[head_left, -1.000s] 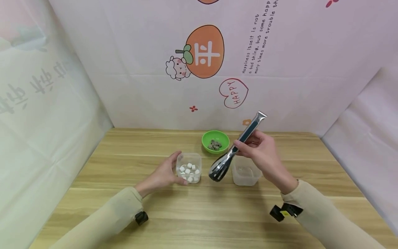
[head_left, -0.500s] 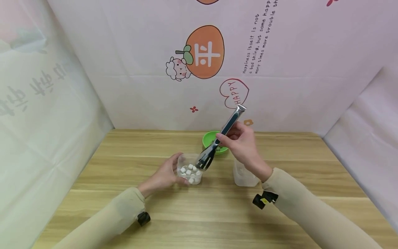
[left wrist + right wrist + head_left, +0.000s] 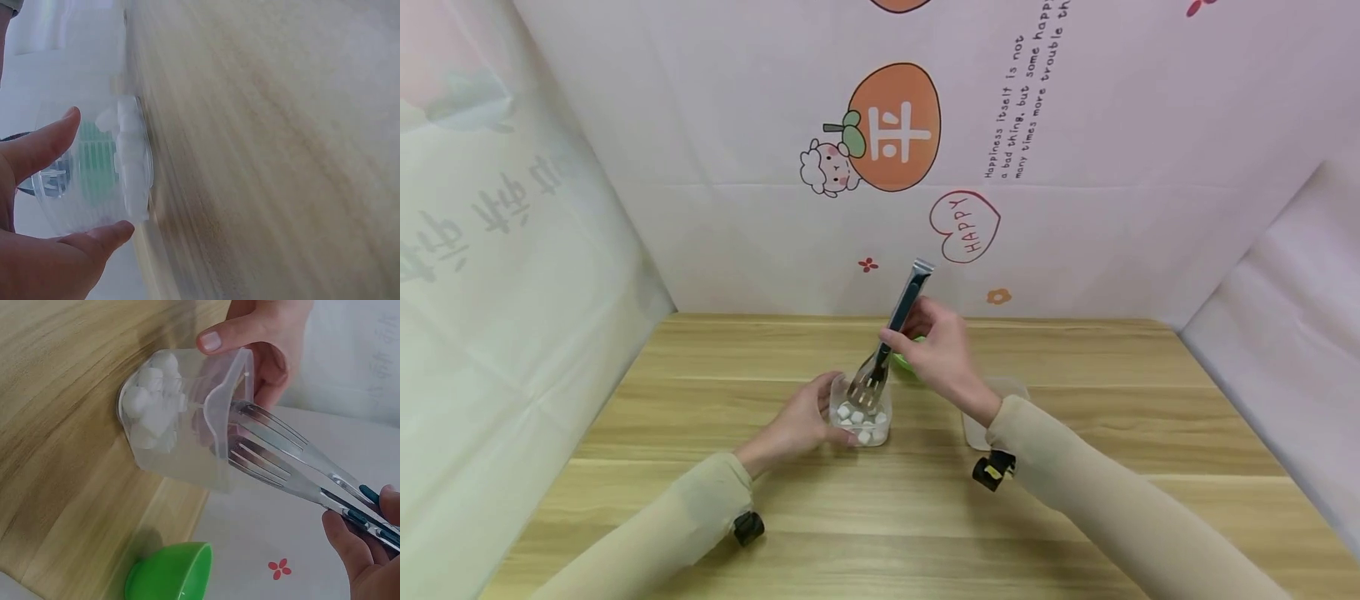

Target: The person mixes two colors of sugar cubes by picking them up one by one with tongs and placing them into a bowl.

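My left hand grips a clear plastic container from its left side, thumb at the front and fingers behind. Several small white cubes lie in the bottom of it. In my right hand I hold metal tongs with dark green grips, thumb on one side and fingers on the other. Their slotted tips dip just inside the container's mouth, above the cubes and slightly apart, with nothing between them. The left wrist view shows the container's wall between my thumb and fingers.
Behind my right hand a green bowl is mostly covered in the head view. A second clear container stands to the right, partly under my right wrist. The wooden table ends at a printed cloth backdrop.
My right hand has carried the tongs left, from near the second container to the cubes' container, and the tips have gone into its mouth. My left hand stays on the container.
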`<action>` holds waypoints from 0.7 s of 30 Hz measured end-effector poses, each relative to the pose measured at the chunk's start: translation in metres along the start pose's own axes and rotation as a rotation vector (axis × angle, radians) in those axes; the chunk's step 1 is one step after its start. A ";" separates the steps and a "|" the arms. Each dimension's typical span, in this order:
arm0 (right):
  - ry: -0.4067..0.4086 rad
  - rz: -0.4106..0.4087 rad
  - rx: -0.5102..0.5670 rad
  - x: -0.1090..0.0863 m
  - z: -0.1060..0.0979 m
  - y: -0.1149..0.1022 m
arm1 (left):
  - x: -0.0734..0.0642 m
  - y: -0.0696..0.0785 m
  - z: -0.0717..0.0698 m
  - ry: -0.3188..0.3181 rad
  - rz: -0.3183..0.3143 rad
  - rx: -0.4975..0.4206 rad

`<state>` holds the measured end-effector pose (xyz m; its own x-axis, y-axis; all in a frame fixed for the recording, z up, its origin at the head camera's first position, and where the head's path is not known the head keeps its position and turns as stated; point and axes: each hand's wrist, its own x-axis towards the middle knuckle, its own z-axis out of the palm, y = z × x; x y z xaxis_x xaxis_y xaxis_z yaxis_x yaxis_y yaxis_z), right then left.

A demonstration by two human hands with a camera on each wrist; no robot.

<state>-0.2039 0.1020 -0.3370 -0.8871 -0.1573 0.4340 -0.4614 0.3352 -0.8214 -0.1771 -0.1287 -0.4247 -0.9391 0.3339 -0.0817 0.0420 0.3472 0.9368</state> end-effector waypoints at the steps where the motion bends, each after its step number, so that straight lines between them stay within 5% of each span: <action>1: -0.001 -0.007 -0.009 0.000 0.002 0.001 | 0.000 0.001 0.000 0.001 0.002 0.003; 21: -0.052 -0.017 -0.112 -0.001 0.019 0.019 | -0.001 0.002 -0.001 0.013 -0.024 -0.001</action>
<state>-0.2121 0.0907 -0.3597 -0.8802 -0.2106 0.4253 -0.4740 0.4334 -0.7664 -0.1764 -0.1290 -0.4226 -0.9443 0.3137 -0.0994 0.0191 0.3539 0.9351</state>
